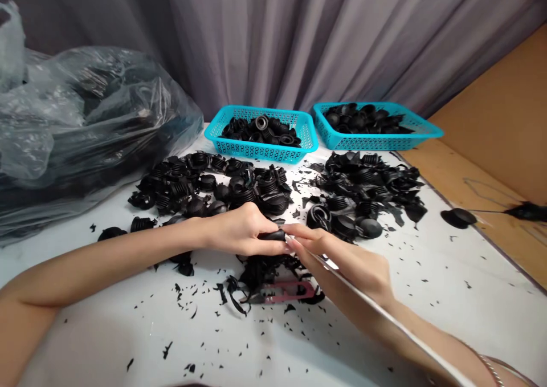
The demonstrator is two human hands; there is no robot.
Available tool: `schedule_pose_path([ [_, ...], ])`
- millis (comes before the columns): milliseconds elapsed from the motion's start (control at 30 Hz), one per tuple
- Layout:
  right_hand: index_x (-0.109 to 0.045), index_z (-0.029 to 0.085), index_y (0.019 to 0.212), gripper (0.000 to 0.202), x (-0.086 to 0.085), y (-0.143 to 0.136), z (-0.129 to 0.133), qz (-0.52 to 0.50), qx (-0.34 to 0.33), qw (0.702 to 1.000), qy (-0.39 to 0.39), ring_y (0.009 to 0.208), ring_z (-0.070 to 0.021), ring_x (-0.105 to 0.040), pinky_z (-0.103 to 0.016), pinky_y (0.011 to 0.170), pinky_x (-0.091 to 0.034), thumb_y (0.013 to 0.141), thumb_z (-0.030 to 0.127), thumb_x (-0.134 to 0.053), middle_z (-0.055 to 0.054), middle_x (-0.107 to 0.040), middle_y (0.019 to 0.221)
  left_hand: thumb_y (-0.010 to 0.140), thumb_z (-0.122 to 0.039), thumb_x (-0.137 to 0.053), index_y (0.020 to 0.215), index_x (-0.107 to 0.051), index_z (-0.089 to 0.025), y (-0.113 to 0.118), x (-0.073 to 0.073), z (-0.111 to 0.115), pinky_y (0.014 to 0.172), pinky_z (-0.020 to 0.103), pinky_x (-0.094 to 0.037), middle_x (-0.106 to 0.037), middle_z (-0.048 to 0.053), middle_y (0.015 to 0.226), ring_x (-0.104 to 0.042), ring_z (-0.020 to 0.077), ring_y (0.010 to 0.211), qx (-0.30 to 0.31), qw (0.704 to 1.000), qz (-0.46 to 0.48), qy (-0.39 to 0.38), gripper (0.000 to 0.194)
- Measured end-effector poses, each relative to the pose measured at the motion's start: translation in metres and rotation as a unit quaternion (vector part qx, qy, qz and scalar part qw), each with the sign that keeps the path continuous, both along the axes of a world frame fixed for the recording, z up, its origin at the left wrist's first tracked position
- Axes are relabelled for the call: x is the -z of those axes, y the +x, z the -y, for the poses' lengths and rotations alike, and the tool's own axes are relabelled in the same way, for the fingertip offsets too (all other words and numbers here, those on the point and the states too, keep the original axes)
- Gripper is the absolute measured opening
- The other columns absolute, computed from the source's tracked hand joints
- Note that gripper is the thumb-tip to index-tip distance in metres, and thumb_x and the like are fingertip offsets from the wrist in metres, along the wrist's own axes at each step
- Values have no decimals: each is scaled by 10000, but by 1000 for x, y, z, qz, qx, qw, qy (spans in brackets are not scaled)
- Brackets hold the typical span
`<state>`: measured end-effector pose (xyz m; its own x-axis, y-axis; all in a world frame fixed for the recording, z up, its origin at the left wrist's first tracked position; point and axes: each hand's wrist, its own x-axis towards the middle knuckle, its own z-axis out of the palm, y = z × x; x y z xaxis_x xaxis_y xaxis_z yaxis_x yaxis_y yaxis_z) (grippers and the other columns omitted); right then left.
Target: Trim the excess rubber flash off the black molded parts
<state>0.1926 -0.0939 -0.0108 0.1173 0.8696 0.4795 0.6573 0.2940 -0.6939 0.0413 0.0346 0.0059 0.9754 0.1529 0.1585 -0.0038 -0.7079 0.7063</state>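
Note:
My left hand [243, 228] is closed around a small black rubber part [273, 235], most of it hidden by the fingers. My right hand [354, 264] meets it from the other side, thumb and fingers pinched at the part's right end. A small shiny white and silver piece [330, 263] shows beneath the right fingers; I cannot tell what it is. Just below the hands, pink-handled thread snips [287, 291] lie among black rubber scraps [260, 270]. Ribbed black rubber parts with ragged edges are heaped behind the hands, in a left pile [239, 187] and a right pile [367, 184].
Two blue baskets [260, 150] [376, 142] with black rubber parts stand at the back. A big clear plastic bag [98, 119] of dark contents fills the left. A white cord [397, 321] crosses my right forearm. Black trimmings litter the white table [106, 318]; one round part [458, 218] sits right.

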Motion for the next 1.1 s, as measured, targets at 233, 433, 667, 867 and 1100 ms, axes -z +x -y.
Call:
schedule_pose_path([
  [233,-612,219,629,223,-14,29,-19,-35,65,996,-53,666,-209,-703,-276,496,-509,831,314,-603,-66,-760,856,830,-253,-599,497,-339,-167,-2,-5,13,427,211,-229,-221,-87,511,-245,56,460,27,999,30,19,430],
  [433,-569,215,544,290,-31,31,-13,-253,-44,948,-186,822,-243,-714,-294,625,-571,736,375,-714,-62,-763,841,818,-238,-609,495,-321,-159,-1,-9,8,413,191,-219,-224,-91,508,-236,41,449,-24,998,55,-30,439],
  [667,-545,231,524,300,-34,20,-7,-347,-79,909,-215,790,-240,-717,-351,690,-589,729,347,-731,-72,-761,875,814,-252,-609,527,-432,-146,0,-11,10,411,192,-229,-280,-85,518,-271,45,457,-18,998,46,-50,354],
  [867,-529,218,533,307,-31,23,-7,-343,-83,913,-207,818,-224,-718,-306,697,-578,744,330,-722,-49,-764,856,806,-221,-622,519,-398,-151,0,-11,9,410,193,-220,-255,-89,521,-256,43,457,-24,997,63,-45,371],
  [1100,-568,225,551,269,-30,22,-5,-333,-93,917,-198,769,-178,-716,-234,624,-569,763,306,-712,-22,-765,862,813,-193,-618,506,-394,-144,-1,-11,9,403,181,-210,-244,-90,506,-242,36,445,-22,997,57,-43,383],
])
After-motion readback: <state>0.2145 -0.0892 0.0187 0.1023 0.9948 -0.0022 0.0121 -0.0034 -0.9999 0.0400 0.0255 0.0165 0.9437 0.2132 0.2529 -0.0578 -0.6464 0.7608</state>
